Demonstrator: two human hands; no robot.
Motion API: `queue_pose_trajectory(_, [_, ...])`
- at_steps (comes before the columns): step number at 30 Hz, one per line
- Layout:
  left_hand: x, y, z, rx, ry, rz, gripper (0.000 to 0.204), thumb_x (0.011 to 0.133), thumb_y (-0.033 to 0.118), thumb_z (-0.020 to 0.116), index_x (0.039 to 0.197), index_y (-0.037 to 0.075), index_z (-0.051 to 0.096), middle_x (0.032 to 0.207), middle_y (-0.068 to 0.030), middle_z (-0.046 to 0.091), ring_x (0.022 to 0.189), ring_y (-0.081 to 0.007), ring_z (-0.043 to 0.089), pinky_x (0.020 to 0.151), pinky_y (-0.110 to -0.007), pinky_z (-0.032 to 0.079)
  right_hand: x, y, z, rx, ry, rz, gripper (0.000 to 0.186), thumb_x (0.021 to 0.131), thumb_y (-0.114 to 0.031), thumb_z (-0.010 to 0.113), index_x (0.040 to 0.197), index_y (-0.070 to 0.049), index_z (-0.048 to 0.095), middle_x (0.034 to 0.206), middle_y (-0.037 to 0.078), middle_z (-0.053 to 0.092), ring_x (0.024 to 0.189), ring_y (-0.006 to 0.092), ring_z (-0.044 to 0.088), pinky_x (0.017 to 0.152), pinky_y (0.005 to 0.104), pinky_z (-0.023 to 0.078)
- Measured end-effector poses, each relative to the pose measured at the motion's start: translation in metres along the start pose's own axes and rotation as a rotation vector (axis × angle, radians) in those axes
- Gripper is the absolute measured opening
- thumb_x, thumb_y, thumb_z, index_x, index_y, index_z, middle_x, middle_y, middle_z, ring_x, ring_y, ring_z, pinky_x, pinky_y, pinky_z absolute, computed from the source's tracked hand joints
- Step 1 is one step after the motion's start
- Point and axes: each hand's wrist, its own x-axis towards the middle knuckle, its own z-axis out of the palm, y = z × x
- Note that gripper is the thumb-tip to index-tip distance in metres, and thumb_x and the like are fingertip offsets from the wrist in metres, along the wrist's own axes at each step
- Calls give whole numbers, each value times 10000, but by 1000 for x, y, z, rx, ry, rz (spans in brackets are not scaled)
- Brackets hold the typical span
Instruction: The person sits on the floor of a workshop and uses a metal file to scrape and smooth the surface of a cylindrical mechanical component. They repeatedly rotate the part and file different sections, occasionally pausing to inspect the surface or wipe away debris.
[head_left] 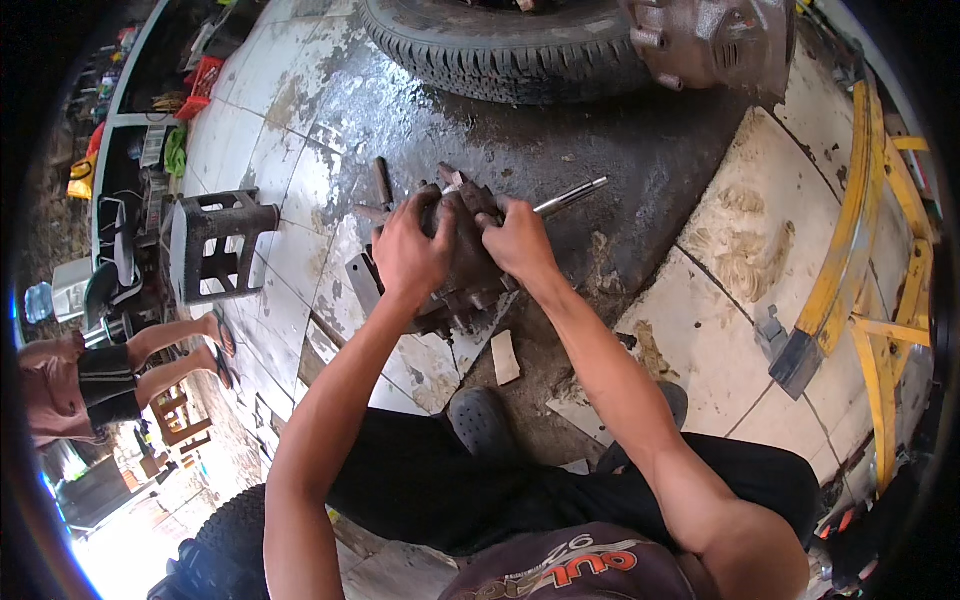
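My left hand (412, 250) grips the top and left side of a dark, greasy metal assembly (462, 262) lying on the stained floor. My right hand (515, 238) is closed on the same assembly's upper right part, beside a shiny steel rod (575, 195) that extends to the right; whether it touches the rod is unclear. A dark cylindrical tool (381, 180) lies just beyond my left hand. A pale flat piece (506, 357) lies below the assembly.
A large tyre (480, 75) and brown metal housing (715, 40) are at the top. A plastic stool (222, 245) and a person in shorts (105, 385) are at left. A yellow metal frame (840, 260) is at right, a black treaded tyre (220, 545) at lower left.
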Motion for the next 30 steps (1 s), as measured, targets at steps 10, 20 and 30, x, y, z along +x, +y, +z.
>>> queue_pose_trajectory(10, [11, -3, 0, 2, 41, -7, 424, 935, 451, 572, 1196, 132, 675, 1201, -105, 686, 1151, -324, 621, 1019, -481, 400, 4, -6, -3, 84, 23, -85, 288, 843, -210, 661, 941, 60, 686, 951, 312, 680, 982, 482, 649, 864, 519, 517])
queue_pose_trajectory(20, [9, -1, -5, 21, 42, 14, 432, 940, 436, 562, 1203, 115, 679, 1173, -133, 696, 1111, -341, 639, 986, -465, 423, 9, -5, 1, 41, 43, -113, 283, 838, -201, 684, 946, 61, 698, 984, 327, 677, 983, 468, 660, 865, 496, 529])
queue_pose_trajectory(30, [0, -5, 1, 30, 11, -21, 480, 918, 483, 576, 1218, 121, 673, 1154, -155, 698, 1113, -348, 638, 1000, -473, 422, 2, 1, -1, 77, -9, -96, 295, 828, -209, 688, 926, 69, 689, 943, 311, 685, 976, 471, 661, 865, 519, 522])
